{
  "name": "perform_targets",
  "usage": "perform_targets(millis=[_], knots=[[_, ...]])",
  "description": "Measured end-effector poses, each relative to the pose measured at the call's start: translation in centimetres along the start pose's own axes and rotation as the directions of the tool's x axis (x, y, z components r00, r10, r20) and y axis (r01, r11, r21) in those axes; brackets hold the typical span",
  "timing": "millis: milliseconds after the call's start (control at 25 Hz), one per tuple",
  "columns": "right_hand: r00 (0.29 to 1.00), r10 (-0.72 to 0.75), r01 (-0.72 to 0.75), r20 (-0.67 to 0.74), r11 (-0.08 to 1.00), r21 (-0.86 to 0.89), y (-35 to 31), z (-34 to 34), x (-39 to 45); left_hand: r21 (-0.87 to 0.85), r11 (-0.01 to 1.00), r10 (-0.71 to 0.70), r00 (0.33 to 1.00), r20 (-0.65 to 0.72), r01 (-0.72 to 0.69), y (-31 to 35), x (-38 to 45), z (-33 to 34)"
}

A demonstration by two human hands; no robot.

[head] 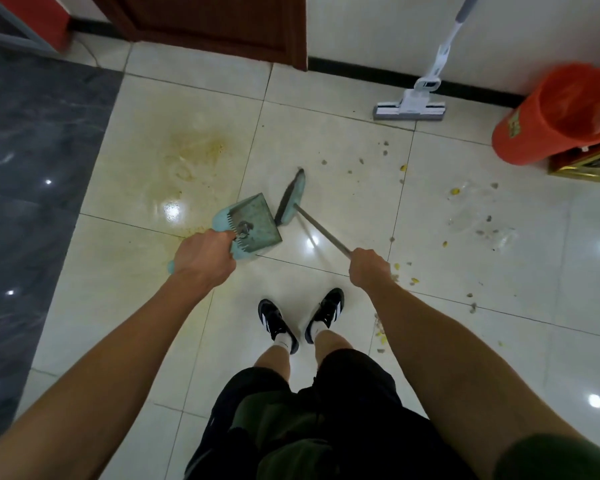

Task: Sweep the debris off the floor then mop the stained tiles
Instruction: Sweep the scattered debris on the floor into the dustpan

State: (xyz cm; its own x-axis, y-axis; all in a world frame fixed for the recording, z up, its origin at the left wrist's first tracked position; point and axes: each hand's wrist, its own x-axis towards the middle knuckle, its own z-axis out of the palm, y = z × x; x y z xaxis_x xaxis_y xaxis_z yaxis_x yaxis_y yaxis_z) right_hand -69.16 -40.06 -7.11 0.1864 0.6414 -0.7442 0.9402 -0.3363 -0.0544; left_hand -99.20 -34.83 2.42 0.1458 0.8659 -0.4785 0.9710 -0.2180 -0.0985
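Debris [458, 216], grey bits and yellow scraps, lies scattered over the pale floor tiles [343, 150] to the person's right. Just left of it the broom [291, 199] meets the teal dustpan [253, 221], which holds a few grey bits. The right hand [369, 266] grips the broom's handle, the left hand [205, 259] the dustpan's, fingers curled. A yellowish stain [191, 157] lies beyond. A mop [413, 105] and an orange bucket [558, 116] stand by the wall.
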Motion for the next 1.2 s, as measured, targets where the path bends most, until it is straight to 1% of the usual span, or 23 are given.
perform_targets(millis=[80, 200, 320, 480, 640, 800, 960, 1080, 1200], knots=[[1.0, 0.027, -0.027, 0.002, 1.0, 0.002, 2.0, -0.5, 0.2, 0.014, 1.0, 0.012, 1.0, -0.002, -0.012, 1.2, 0.9, -0.6], [0.996, 0.084, -0.084, 0.0, 0.996, 0.029, 5.5, -0.7, -0.2, 0.047, 0.996, 0.082, 0.997, 0.001, -0.081, 4.3, 2.5, -1.8], [0.987, 0.16, -0.16, 0.01, 0.981, 0.105, 8.1, 0.1, -1.6, 0.073, 0.984, 0.162, 0.987, 0.0, -0.162, 7.0, 3.8, -2.8], [0.968, 0.247, -0.249, 0.036, 0.949, 0.195, 11.2, 2.9, -4.9, 0.138, 0.954, 0.271, 0.962, -0.018, -0.267, 9.3, 4.5, -3.5], [0.925, 0.378, -0.371, 0.026, 0.887, 0.276, 13.3, 6.6, -9.1, 0.184, 0.904, 0.394, 0.919, -0.016, -0.385, 11.9, 3.9, -3.7], [0.876, 0.482, -0.467, 0.025, 0.832, 0.299, 13.6, 9.9, -13.4, 0.201, 0.871, 0.462, 0.886, -0.022, -0.449, 12.9, 2.4, -3.1], [0.841, 0.541, -0.504, -0.003, 0.785, 0.36, 12.1, 11.8, -15.9, 0.208, 0.838, 0.522, 0.852, -0.036, -0.505, 12.3, 1.2, -2.8], [0.842, 0.54, -0.496, -0.023, 0.789, 0.363, 10.5, 12.3, -17.0, 0.213, 0.838, 0.522, 0.852, -0.049, -0.502, 10.5, 0.7, -3.0], [0.854, 0.518, -0.466, -0.043, 0.799, 0.38, 8.3, 11.3, -17.1, 0.213, 0.856, 0.496, 0.865, -0.079, -0.471, 7.5, 0.6, -3.8]])
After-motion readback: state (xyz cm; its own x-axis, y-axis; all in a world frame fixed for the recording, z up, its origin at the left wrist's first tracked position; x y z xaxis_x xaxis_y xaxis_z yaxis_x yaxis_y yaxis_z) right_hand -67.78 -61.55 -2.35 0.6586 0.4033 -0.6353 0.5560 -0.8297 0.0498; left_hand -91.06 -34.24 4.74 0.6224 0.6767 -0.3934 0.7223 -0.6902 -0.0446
